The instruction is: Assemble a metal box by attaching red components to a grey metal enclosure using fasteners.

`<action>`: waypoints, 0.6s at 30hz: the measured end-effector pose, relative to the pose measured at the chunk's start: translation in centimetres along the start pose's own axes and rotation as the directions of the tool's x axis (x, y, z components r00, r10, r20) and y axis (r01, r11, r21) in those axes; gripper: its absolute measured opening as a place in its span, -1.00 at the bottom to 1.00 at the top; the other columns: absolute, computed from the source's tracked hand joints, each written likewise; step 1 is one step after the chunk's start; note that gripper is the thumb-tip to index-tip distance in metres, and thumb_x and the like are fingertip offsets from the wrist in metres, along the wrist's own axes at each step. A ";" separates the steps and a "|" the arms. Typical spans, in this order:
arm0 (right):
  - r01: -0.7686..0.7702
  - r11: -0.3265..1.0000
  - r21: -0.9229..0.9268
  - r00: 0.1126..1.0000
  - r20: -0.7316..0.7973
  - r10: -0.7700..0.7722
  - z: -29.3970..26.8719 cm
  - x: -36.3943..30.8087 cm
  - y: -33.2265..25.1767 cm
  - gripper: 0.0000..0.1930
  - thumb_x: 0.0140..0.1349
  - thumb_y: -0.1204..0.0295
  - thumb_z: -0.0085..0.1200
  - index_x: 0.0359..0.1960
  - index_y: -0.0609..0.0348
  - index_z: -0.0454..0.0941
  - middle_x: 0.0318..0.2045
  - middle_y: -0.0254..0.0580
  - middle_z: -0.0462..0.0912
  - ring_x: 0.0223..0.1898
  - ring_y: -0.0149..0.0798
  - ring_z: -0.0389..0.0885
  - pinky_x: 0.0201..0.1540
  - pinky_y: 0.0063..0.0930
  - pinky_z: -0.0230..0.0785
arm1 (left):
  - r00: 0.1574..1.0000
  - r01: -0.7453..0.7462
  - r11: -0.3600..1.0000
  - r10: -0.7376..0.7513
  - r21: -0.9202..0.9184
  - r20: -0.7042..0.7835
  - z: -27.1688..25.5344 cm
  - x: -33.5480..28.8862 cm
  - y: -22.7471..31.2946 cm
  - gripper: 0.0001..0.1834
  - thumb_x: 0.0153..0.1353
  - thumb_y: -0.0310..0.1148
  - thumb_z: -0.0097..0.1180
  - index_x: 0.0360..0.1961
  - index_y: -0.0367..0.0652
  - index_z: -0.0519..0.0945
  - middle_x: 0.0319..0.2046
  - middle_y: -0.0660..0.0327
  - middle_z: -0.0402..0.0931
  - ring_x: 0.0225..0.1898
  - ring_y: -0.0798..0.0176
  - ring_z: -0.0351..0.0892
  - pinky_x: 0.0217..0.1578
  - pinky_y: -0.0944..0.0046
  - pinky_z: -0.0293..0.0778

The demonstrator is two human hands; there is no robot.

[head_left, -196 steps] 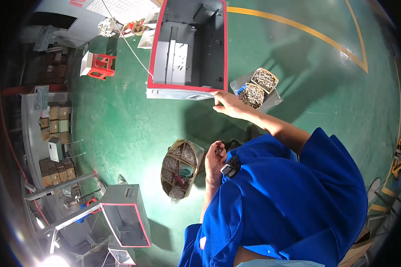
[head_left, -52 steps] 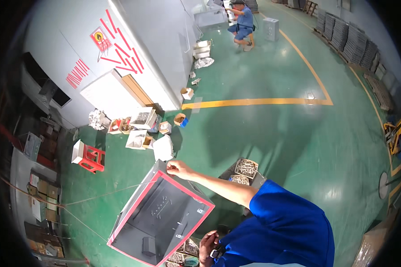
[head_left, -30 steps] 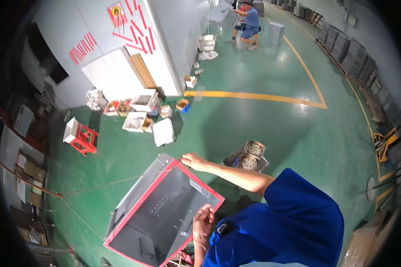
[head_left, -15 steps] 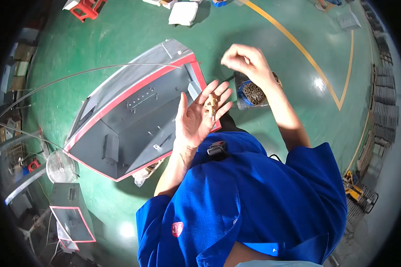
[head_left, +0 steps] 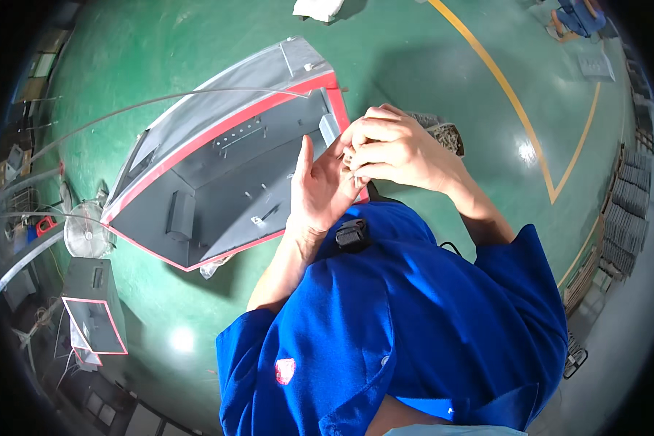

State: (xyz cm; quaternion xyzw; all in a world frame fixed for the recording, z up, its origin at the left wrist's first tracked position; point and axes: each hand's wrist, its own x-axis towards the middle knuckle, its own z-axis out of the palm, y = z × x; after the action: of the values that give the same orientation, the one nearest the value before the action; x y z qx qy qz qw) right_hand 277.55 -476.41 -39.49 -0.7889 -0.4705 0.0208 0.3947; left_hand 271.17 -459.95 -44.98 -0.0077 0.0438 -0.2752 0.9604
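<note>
My left hand [head_left: 318, 195] is held palm up in front of my body, its thumb stretched out. Small brass-coloured parts [head_left: 347, 159] lie on its fingers, mostly covered now. Over those fingers bends my right hand [head_left: 401, 151], coming from the right with its fingertips pinched at the brass parts. The right hand hides most of the left fingers. Just left of and beyond both hands stands a grey metal cabinet [head_left: 221, 190] with a red rim and an open front; studs and a small bracket show inside it.
A container of small metal pieces [head_left: 445, 138] sits behind my right hand. Thin rods bend across the left side. A fan [head_left: 87, 230] and a smaller red-edged cabinet [head_left: 94, 280] stand at left. Stacked grey panels [head_left: 625, 207] line the right; another person [head_left: 580, 20] is at the far right.
My right hand has come down and left from above the container onto the left hand's fingers, where it closes on the brass parts. The view has shifted slightly.
</note>
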 end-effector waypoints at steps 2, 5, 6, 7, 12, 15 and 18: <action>0.002 0.999 0.054 1.000 -0.022 -0.001 -0.5 0.2 0.2 -0.92 -0.08 0.43 0.19 -0.51 0.09 0.58 -0.42 -0.37 0.48 -0.32 -0.31 0.45 -0.16 -0.38 0.34 | 1.000 -0.011 1.000 0.011 0.015 -0.021 0.7 0.1 -0.1 -0.18 0.28 0.21 -0.38 0.28 -0.33 0.09 0.11 0.07 0.32 0.08 0.17 0.35 0.07 0.19 0.27; -0.094 0.983 0.156 0.981 -0.155 0.119 -0.7 0.3 -0.3 -0.90 -0.14 0.45 0.23 -0.53 0.12 0.57 -0.47 -0.37 0.47 -0.36 -0.31 0.44 -0.26 -0.42 0.33 | 0.990 -0.047 0.997 0.055 0.062 -0.128 2.8 0.1 -0.4 -0.18 0.29 0.20 -0.39 0.28 -0.35 0.08 0.15 0.04 0.27 0.16 0.12 0.28 0.16 0.12 0.20; -0.102 0.994 0.027 0.978 -0.178 0.105 -0.9 0.4 -0.2 -0.89 -0.14 0.46 0.23 -0.52 0.13 0.58 -0.48 -0.37 0.46 -0.38 -0.28 0.44 -0.29 -0.42 0.34 | 0.988 -0.062 0.996 0.069 0.061 -0.136 3.1 0.1 -0.5 -0.18 0.30 0.19 -0.40 0.27 -0.36 0.08 0.17 0.04 0.25 0.18 0.11 0.25 0.19 0.10 0.17; -0.104 0.994 -0.025 0.980 -0.170 0.098 -1.0 0.4 -0.3 -0.89 -0.14 0.47 0.23 -0.51 0.12 0.59 -0.48 -0.36 0.46 -0.38 -0.28 0.44 -0.28 -0.42 0.33 | 0.986 -0.075 0.995 0.083 0.059 -0.142 3.4 0.2 -0.7 -0.19 0.30 0.19 -0.40 0.27 -0.36 0.08 0.18 0.03 0.24 0.20 0.09 0.23 0.21 0.09 0.14; -0.057 0.991 -0.122 0.988 -0.146 0.039 -1.4 0.6 -1.0 -0.86 -0.13 0.41 0.24 -0.48 0.08 0.57 -0.48 -0.39 0.47 -0.37 -0.30 0.45 -0.25 -0.39 0.31 | 0.997 -0.067 0.998 0.068 0.013 -0.040 2.2 -0.1 -0.7 -0.20 0.30 0.19 -0.40 0.25 -0.36 0.13 0.17 -0.01 0.26 0.23 0.09 0.21 0.22 0.10 0.11; 0.004 0.989 -0.151 0.997 -0.078 -0.016 -1.2 0.8 -2.0 -0.84 -0.17 0.47 0.21 -0.45 0.08 0.59 -0.49 -0.39 0.45 -0.37 -0.32 0.42 -0.22 -0.42 0.29 | 0.990 0.020 0.993 -0.002 -0.120 0.141 0.3 0.0 -0.5 -0.17 0.28 0.23 -0.41 0.26 -0.34 0.13 0.10 0.06 0.34 0.12 0.17 0.32 0.10 0.17 0.25; 0.057 0.974 -0.220 0.998 0.003 -0.058 -0.2 0.4 -1.3 -0.88 -0.14 0.47 0.20 -0.50 0.10 0.55 -0.48 -0.39 0.43 -0.36 -0.32 0.41 -0.18 -0.42 0.27 | 0.974 -0.078 0.993 0.094 0.086 -0.204 3.2 0.3 -1.3 -0.20 0.28 0.22 -0.39 0.25 -0.31 0.15 0.02 0.10 0.41 -0.01 0.20 0.42 -0.01 0.24 0.32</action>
State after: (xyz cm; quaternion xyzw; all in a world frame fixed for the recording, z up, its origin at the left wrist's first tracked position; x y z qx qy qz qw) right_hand 276.93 -475.95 -38.37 -0.8139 -0.4918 -0.0441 0.3062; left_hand 271.04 -461.29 -41.78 0.0601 0.1335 -0.2343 0.9611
